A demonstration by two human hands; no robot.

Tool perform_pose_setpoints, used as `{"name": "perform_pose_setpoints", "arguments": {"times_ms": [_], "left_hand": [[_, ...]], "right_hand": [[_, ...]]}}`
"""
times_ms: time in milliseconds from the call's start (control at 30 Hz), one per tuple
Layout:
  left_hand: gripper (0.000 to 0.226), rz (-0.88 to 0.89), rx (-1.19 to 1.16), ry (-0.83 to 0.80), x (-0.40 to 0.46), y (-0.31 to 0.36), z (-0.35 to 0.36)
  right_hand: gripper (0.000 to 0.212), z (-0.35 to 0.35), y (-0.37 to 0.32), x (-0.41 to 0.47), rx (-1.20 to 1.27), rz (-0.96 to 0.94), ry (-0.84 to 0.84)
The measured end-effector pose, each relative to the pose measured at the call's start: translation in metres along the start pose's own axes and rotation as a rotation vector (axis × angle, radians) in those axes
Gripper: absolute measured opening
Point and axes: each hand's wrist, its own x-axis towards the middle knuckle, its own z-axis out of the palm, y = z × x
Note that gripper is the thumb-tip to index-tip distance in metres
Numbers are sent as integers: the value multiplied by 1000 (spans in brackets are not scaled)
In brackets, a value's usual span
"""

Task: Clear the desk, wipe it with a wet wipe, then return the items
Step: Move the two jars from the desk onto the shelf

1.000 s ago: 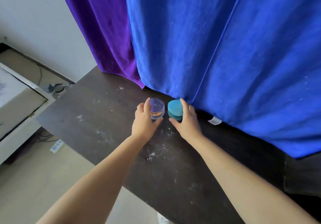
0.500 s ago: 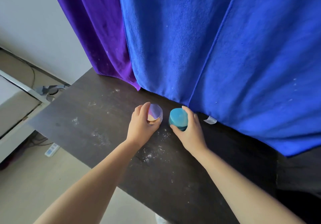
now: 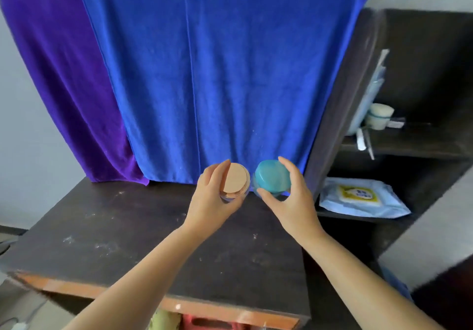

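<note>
My left hand (image 3: 213, 199) grips a small clear jar with a tan lid (image 3: 236, 181), lifted above the dark desk (image 3: 107, 230). Beside it my right hand (image 3: 291, 196) grips a round teal jar (image 3: 272, 176), also held off the desk top near the blue cloth. The desk surface shows white dusty specks. A blue pack of wet wipes (image 3: 358, 196) lies on the lower shelf at the right.
A blue cloth (image 3: 217, 73) and a purple cloth (image 3: 64, 79) hang behind the desk. A dark shelf unit (image 3: 422, 148) at the right holds a white cup (image 3: 380, 116), pens and a blue item. Colourful things show under the desk's front edge.
Both hands have lifted their jars off the desk and raised them. The view has swung up and right, bringing the shelf and wet wipes into sight.
</note>
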Motion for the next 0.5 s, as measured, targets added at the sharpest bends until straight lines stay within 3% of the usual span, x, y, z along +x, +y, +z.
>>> {"name": "perform_pose_setpoints", "arguments": {"times_ms": [300,500], "left_hand": [[71,362,-108,-79,27,175,79],[65,283,-25,-148,70,236,160]], "right_hand": [[66,-208,-14,-7,-122,-5,303],[65,-286,23,35,-254,114,275]]}}
